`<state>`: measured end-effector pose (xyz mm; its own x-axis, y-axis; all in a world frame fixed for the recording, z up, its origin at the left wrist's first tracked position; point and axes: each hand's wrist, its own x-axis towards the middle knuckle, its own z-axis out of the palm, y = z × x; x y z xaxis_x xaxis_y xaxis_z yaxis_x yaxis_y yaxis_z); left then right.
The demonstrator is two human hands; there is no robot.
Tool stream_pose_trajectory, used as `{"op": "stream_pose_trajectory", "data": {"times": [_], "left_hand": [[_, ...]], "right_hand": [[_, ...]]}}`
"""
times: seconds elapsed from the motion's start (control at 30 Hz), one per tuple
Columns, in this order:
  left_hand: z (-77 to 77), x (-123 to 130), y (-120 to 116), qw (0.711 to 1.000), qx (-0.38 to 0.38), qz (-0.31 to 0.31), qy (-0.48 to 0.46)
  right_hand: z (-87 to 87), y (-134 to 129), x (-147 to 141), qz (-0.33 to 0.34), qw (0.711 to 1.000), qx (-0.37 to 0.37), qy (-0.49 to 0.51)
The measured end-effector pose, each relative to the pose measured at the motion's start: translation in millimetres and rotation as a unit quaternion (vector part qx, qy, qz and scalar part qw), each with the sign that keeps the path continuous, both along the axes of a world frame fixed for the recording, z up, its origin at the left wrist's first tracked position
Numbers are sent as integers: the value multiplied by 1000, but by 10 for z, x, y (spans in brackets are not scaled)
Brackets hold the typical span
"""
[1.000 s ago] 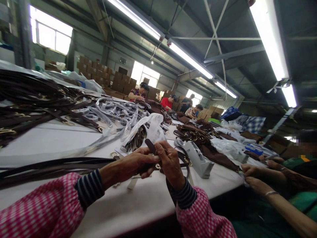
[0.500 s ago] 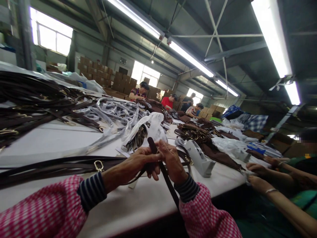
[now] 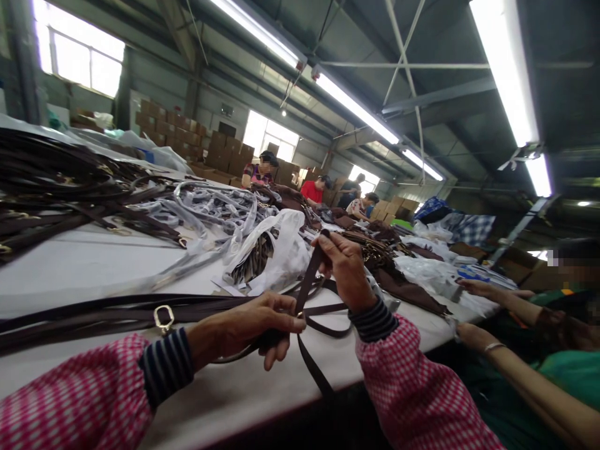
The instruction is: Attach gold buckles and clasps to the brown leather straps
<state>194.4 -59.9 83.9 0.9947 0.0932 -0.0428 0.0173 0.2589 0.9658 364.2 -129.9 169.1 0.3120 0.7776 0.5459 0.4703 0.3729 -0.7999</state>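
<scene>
A dark brown strap (image 3: 310,279) runs between my two hands over the table's front edge. My right hand (image 3: 344,265) pinches its upper end and holds it raised. Lower down, my left hand (image 3: 269,322) is closed on the same strap at a small gold-coloured metal piece (image 3: 300,315). Part of the strap hangs below the left hand past the table edge, and another length loops on the table to the right. Beside my left wrist, a gold oval clasp (image 3: 164,318) lies on a bundle of dark straps (image 3: 112,312).
A white plastic bag (image 3: 285,250) of small pieces stands just beyond my hands. Plastic-wrapped straps (image 3: 215,209) and a heap of brown straps (image 3: 51,169) cover the table's left and middle. At right, a co-worker's hands (image 3: 478,337) handle brown goods; other people work farther back.
My right hand has moved up and right, drawing the strap's end away from my left hand. The left hand has dropped slightly. The view has shifted a little.
</scene>
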Motion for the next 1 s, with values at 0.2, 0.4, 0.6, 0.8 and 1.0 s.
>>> {"op": "stream_pose_trajectory", "data": {"times": [0.2, 0.4, 0.6, 0.8, 1.0], "left_hand": [[-54, 35, -8, 998, 34, 37, 35], [-148, 96, -47, 992, 75, 71, 70], [-160, 95, -25, 998, 34, 61, 1], [-133, 75, -25, 998, 28, 43, -23], [-130, 96, -16, 998, 30, 50, -29]], "right_hand": [[-91, -54, 341, 65, 967, 15, 245], [-336, -283, 273, 135, 957, -141, 213], [-524, -412, 286, 129, 964, -172, 159], [-587, -467, 132, 122, 970, -163, 130], [-566, -478, 29, 89, 980, -131, 116]]}}
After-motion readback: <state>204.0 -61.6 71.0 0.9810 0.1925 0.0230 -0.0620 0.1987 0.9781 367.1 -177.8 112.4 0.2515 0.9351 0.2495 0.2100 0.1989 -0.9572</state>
